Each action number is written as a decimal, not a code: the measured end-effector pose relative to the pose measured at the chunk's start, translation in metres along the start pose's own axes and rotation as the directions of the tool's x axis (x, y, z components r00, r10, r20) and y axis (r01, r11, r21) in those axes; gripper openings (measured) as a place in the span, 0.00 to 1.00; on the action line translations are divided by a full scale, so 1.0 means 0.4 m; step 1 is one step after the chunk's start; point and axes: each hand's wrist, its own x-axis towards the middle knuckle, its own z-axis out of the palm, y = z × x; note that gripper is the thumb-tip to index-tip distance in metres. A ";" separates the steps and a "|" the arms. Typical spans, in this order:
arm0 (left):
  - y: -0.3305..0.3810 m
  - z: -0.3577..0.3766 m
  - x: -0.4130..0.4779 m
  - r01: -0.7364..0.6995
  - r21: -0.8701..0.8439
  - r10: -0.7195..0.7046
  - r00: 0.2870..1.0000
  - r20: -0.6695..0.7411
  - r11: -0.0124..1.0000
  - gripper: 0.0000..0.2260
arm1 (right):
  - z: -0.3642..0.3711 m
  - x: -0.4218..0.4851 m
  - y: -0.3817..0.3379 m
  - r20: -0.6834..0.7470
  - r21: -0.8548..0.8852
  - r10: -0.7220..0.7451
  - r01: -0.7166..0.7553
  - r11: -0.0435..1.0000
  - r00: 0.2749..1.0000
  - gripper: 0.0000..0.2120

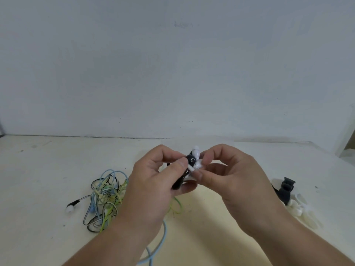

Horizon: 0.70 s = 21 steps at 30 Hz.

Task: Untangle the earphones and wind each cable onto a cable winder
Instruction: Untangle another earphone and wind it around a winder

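Your own fingers hide most of the small black-and-white bundle [190, 160] between them. It cannot be told whether its black part is a winder or an earphone body. Only a white earbud [196, 150] pokes clear at the bundle's 12 o'clock. Both forearms are cut off by the lower edge.

Your left hand [153, 181] closes in from 9 o'clock, its thumb and curled fingers pinching the bundle's black side. Your right hand [236, 181] meets it from 3 o'clock, thumb and forefinger pinching the white parts. Neither hand is loose.

On the pale desk [38, 169], at 8 o'clock of the hands, lies the tangle of earphone cables [107, 196], with black-and-white, yellow-green and light blue strands knotted together. Your left wrist covers its right side. One black earbud with a white tip [70, 207] trails out at the tangle's 9 o'clock. A light blue cable [163, 237] runs beneath your left forearm and off the bottom edge.

At 4 o'clock of the hands, a black cable winder [286, 191] rests against a blurred heap of white winders [299, 210]. A plain white wall [172, 64] stands behind the desk.
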 end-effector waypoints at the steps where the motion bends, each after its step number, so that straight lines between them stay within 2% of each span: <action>1: 0.000 -0.002 0.003 0.031 -0.014 -0.031 0.999 -0.008 0.999 0.03 | 0.000 0.001 0.002 -0.003 -0.019 -0.001 0.001 1.000 1.000 0.09; 4: 0.002 -0.007 0.008 0.105 -0.053 -0.107 0.994 -0.031 0.993 0.11 | 0.002 0.004 0.005 -0.001 -0.072 -0.009 0.009 0.997 1.000 0.12; 9: -0.003 -0.005 0.012 0.188 -0.110 -0.195 0.979 -0.063 0.976 0.06 | 0.013 0.004 0.017 0.005 -0.214 -0.018 0.019 0.977 1.000 0.17; 14: -0.007 -0.006 0.016 0.243 -0.110 -0.252 0.965 -0.077 0.964 0.06 | 0.016 0.002 0.026 0.008 -0.331 -0.034 0.034 0.943 0.999 0.18; 21: -0.029 -0.010 0.019 0.295 -0.042 -0.298 0.950 -0.091 0.955 0.10 | 0.034 -0.009 0.043 0.062 -0.620 -0.098 0.116 0.776 0.993 0.23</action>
